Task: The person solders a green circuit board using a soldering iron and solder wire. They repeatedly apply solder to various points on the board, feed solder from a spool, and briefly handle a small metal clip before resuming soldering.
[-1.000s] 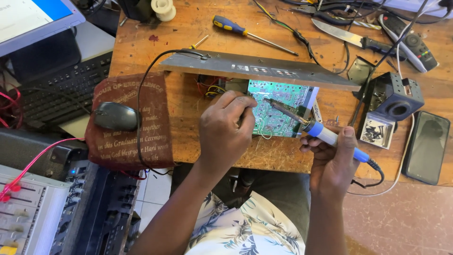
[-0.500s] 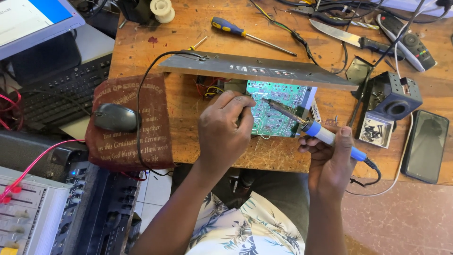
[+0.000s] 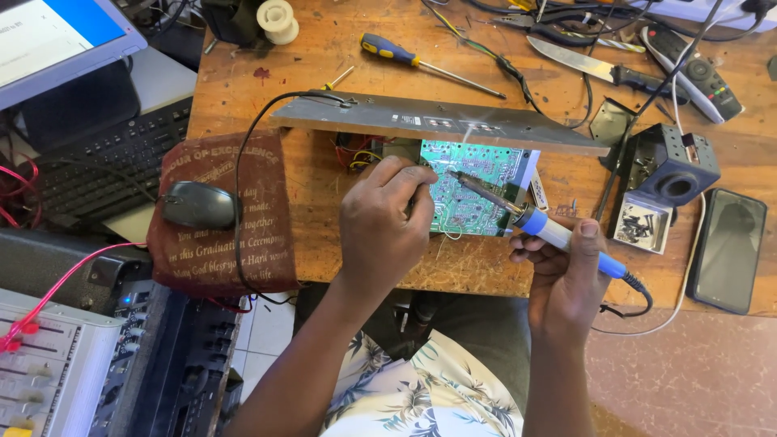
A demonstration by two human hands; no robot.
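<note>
At the far left a monitor (image 3: 57,40) and a black keyboard (image 3: 105,162) sit beside the wooden workbench (image 3: 324,48), and near the bench's left edge a dark computer mouse (image 3: 198,205) rests on a brown printed cloth (image 3: 218,243). Moving right, the left hand (image 3: 384,222) lies curled at the near left edge of the green circuit board (image 3: 473,186), its fingers bent together with the tips pressed against the board; whether they pinch a strand of solder cannot be told. The board hangs below a long grey front panel (image 3: 437,121) that runs left to right across the bench. Further right, the right hand (image 3: 566,267) is clamped round the blue and white handle of a soldering iron (image 3: 518,212). The iron's long axis slants from the hand at the near right up to the far left, so its tip lands on the middle of the board, just to the right of the left fingertips; the board thus lies up and left of the right hand, and the left hand is the nearer of the two to it. Beyond lie a blue and yellow screwdriver (image 3: 405,57), a knife (image 3: 599,71), a black metal bracket (image 3: 672,170) and a dark phone (image 3: 728,247)
</note>
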